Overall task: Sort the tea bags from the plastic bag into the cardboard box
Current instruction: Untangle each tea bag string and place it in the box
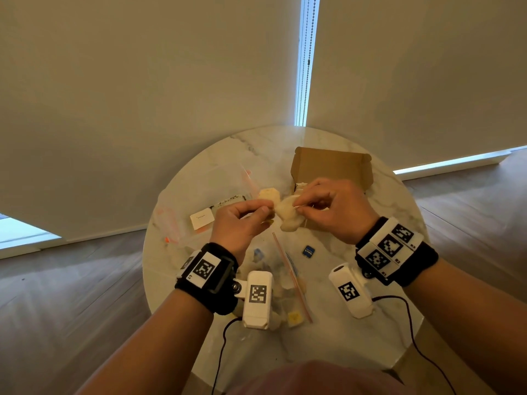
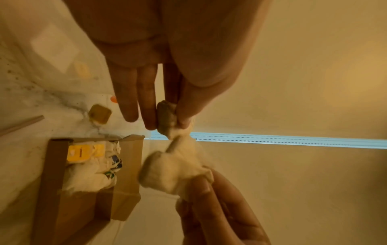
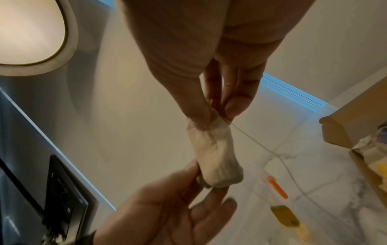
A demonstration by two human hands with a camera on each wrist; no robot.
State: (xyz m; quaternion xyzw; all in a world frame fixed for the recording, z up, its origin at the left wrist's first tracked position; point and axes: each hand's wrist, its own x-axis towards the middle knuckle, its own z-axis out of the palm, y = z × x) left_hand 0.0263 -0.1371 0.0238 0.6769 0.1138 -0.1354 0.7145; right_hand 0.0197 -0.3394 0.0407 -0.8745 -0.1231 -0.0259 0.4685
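Your left hand (image 1: 239, 220) and right hand (image 1: 332, 206) each pinch an end of one tea bag (image 1: 286, 213), held up between them. Just beyond your right hand, the cardboard box (image 2: 53, 167) holds several tea bags. The plastic bag (image 1: 285, 277) lies beneath your wrists.

A home living room is suggested: a round marble-topped bench (image 1: 336, 332) is set on wood-plank flooring (image 1: 71, 295), cream roller blinds (image 1: 142, 95) with a beaded chain (image 1: 309, 52) are drawn over tall windows, and a dome ceiling lamp (image 3: 31, 33) is seen overhead.
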